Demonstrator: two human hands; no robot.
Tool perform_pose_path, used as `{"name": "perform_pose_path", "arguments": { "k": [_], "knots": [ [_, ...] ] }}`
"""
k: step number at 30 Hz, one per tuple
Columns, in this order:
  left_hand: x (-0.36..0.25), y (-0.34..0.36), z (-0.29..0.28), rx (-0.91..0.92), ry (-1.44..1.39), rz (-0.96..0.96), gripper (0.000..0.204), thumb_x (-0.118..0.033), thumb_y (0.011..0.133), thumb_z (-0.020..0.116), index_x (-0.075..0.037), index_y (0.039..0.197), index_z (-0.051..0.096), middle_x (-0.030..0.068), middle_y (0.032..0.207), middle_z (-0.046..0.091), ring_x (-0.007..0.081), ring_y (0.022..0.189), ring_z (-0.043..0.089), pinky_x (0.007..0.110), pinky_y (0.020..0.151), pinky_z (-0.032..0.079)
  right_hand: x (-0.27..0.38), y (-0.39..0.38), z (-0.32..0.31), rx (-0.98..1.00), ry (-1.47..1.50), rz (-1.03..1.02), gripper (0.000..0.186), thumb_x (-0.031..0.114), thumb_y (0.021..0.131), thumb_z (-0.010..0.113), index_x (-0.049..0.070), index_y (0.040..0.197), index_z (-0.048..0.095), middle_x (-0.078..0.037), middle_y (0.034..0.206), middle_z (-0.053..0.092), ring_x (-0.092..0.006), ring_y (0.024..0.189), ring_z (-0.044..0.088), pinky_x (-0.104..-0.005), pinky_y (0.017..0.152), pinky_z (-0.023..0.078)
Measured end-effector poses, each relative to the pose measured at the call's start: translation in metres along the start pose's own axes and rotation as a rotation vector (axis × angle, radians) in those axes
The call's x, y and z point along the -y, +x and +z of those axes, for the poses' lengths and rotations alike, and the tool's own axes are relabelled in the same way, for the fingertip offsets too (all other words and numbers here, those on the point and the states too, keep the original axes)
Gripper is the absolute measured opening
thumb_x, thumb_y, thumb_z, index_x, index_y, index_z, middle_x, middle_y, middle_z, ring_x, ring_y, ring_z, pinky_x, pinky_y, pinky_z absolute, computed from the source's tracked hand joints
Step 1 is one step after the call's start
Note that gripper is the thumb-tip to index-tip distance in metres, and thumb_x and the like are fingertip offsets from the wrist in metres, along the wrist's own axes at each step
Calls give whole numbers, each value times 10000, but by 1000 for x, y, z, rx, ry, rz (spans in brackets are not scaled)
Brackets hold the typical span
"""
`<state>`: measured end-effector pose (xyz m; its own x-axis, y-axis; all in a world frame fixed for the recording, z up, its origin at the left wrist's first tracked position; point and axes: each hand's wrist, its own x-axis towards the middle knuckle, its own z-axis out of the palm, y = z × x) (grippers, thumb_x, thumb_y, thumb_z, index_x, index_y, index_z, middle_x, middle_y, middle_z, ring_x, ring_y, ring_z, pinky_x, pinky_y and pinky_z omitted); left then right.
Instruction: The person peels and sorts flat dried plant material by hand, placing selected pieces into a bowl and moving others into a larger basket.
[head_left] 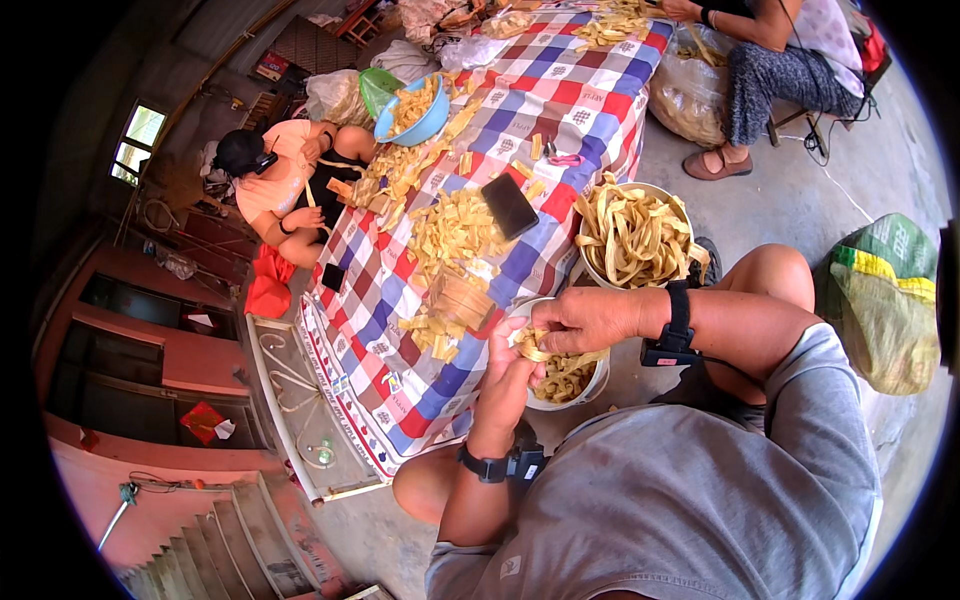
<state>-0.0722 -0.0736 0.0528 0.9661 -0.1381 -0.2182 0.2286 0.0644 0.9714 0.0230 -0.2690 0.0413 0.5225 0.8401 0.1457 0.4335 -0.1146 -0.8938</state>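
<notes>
My left hand [506, 368] and my right hand [592, 318] meet at the table's near edge. Between their closed fingers is a pale yellow flat strip [531, 350], its material unclear. Below them stands a white bucket [603, 382] holding similar strips [566, 382], partly covered by my hands. A larger bucket [683, 212], heaped with long looped yellow strips [635, 235], is just beyond my right forearm. On the table by my left hand lie a bundle of flat strips [460, 300] and a loose pile of short folded pieces [452, 235].
A checked cloth covers the table [545, 100], with a black phone [510, 207] and a smaller dark phone [333, 277] on it. A blue basin [432, 122] holds more pieces. Two people [285, 175] sit at the table. A woven sack [885, 310] stands at right.
</notes>
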Motion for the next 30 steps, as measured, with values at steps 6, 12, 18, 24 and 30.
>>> {"name": "perform_pose_path", "arguments": {
  "k": [6, 12, 18, 24, 30],
  "knots": [
    [-3, -2, 8, -26, -16, 45, 803, 18, 849, 432, -124, 1569, 106, -11, 912, 555, 34, 685, 399, 188, 626, 337, 12, -2, -2, -50, -236, 4, 254, 266, 943, 524, 29, 937, 615, -219, 864, 639, -415, 828, 618, -464, 713, 489],
    [-4, -10, 11, -69, -21, 141, 793, 2, 856, 429, -87, 1570, 96, -30, 810, 516, 29, 653, 362, 186, 605, 308, -4, -1, -7, -278, 179, -7, 208, 193, 952, 492, 14, 916, 593, -153, 779, 588, -284, 724, 593, -388, 680, 479],
    [7, -5, -5, 23, 148, 45, 493, -156, 985, 524, -36, 1438, 372, 39, 910, 638, 72, 746, 545, 212, 703, 442, -11, 8, -5, -122, 399, 94, 218, 210, 959, 511, 12, 904, 585, -45, 748, 542, -139, 676, 502, -302, 637, 438],
    [12, 9, 2, -21, 253, 23, 308, -254, 996, 596, 18, 1138, 624, 9, 840, 639, 90, 763, 595, 237, 747, 482, -13, 9, 7, -167, -43, -84, 212, 231, 948, 523, 28, 933, 579, -185, 767, 601, -347, 710, 610, -422, 652, 484],
    [26, 18, -12, -7, 451, 225, 260, -204, 967, 642, 39, 1057, 658, 6, 870, 634, 98, 765, 560, 237, 749, 463, 13, 8, 7, -187, -365, -114, 225, 269, 931, 531, 57, 932, 605, -180, 749, 643, -423, 727, 625, -496, 669, 493]
  ]
}}
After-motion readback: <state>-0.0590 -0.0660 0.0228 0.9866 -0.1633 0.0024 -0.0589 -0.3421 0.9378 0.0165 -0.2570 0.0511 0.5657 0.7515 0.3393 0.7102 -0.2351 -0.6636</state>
